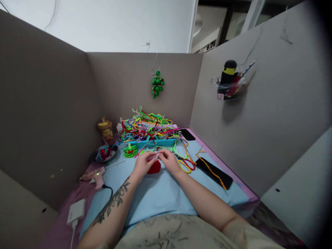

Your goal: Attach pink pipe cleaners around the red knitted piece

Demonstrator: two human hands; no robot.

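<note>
Over the middle of the blue-covered table (150, 200), my left hand (142, 164) and my right hand (169, 162) meet at the fingertips. Both are closed in a pinch on a small pale pinkish piece (156, 156), too small to make out its kind. Just below the fingers is a rounded red fuzzy piece (154, 167); whether it is held or lies on the table I cannot tell. Scissors (187, 165) with red and yellow handles lie beside my right hand. A green fuzzy figure (130, 151) with eyes sits beyond my left hand.
A blue tray (155, 142) heaped with colourful pipe cleaners (149, 126) stands at the back. Leftward are a bowl (105, 153), a pink glue gun (98, 177) and a white power bank (76, 211). A black slab (215, 173) and a phone (187, 134) lie right. Grey partitions (124, 79) surround the table.
</note>
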